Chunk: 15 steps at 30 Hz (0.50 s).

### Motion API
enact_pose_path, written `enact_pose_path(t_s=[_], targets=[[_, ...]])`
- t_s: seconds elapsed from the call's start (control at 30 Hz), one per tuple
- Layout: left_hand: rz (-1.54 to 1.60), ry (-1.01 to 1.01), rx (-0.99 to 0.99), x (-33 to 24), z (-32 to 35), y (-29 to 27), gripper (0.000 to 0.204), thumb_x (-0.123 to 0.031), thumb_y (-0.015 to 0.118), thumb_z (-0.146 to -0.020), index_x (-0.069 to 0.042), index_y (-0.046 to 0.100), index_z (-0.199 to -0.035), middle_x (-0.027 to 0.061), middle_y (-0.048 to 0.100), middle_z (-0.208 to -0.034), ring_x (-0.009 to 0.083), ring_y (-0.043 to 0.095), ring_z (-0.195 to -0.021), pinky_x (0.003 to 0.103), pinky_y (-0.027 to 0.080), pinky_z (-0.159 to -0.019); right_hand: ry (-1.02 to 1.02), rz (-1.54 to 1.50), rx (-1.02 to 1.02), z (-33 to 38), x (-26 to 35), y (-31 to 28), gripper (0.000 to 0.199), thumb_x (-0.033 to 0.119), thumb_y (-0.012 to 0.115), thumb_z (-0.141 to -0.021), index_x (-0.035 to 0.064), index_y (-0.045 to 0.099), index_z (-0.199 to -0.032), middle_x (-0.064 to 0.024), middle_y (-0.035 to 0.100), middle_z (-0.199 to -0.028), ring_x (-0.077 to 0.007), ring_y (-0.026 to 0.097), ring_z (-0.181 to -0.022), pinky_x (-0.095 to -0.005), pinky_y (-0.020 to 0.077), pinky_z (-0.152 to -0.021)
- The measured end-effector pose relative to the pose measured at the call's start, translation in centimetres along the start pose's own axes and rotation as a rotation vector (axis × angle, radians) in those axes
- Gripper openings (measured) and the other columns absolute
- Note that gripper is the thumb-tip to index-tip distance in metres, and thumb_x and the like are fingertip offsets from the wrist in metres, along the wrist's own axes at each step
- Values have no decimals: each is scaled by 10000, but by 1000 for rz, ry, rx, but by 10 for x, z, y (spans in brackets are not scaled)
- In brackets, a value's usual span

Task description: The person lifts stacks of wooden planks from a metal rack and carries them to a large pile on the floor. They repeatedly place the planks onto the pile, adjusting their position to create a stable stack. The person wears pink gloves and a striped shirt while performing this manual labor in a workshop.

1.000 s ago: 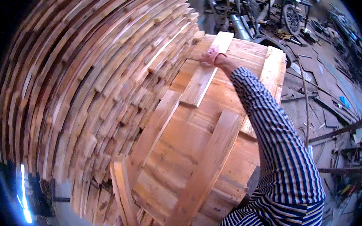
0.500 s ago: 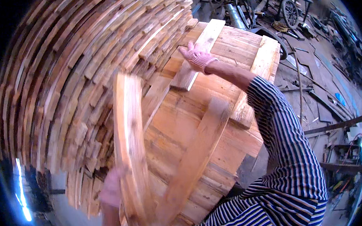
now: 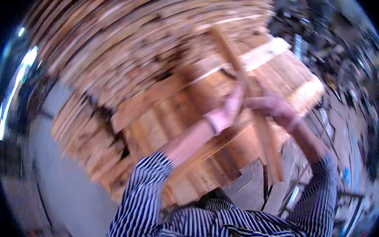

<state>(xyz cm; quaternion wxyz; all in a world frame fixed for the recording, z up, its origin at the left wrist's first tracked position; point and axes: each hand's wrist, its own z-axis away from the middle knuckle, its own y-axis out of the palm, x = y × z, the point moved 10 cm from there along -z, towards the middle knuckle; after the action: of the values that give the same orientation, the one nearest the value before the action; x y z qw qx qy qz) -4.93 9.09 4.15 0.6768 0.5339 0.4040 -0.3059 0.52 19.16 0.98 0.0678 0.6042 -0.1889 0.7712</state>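
The largest thing here is the stack, long boards laid in layers that fill the upper left; lying flat, each layer seems to bear the one above. Up against it lies the panel, planks set side by side with battens running across them, probably so placed to tie or brace the planks; whether they are fixed cannot be told. Clutter lies on the floor at the upper right, well apart from the hands. The board is above the panel, slanting across it, its far end toward the stack and its near end out past the panel's edge, toward the person. Both hands meet near its middle, which likely keeps it balanced, with a length free on either side. The right hand comes in from the right, fingers laid across the board and seemingly curled round it in a grasp. The left hand is just beside it, its fingers closed along the board's left side, as if to steady it; blur hides how each finger sits. Pale pink gloves cover both hands, likely against splinters.
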Motion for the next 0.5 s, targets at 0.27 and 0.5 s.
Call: enact_pose_path(t_s=[0.27,0.5], targets=[[164,493,170,-48,121,-21,634,-317,633,-1023,-34,394,-1538,86,684,-1247,207,637,-1196,357,509,-1060,-4,1317,-486,12,-26,-128,1053,386,798,-803,14,217,-1598,-263,495,-1495,-337,515,-1378,-377,430,-1146],[-625,546,-998,-84,404,-283,406,-297,601,-1051,-10,638,-1335,92,651,-1336,175,598,-1244,317,471,-1072,-79,1608,-669,-9,19,-106,897,210,793,-828,43,328,-1578,-230,509,-1504,-332,518,-1382,-392,440,-1144]])
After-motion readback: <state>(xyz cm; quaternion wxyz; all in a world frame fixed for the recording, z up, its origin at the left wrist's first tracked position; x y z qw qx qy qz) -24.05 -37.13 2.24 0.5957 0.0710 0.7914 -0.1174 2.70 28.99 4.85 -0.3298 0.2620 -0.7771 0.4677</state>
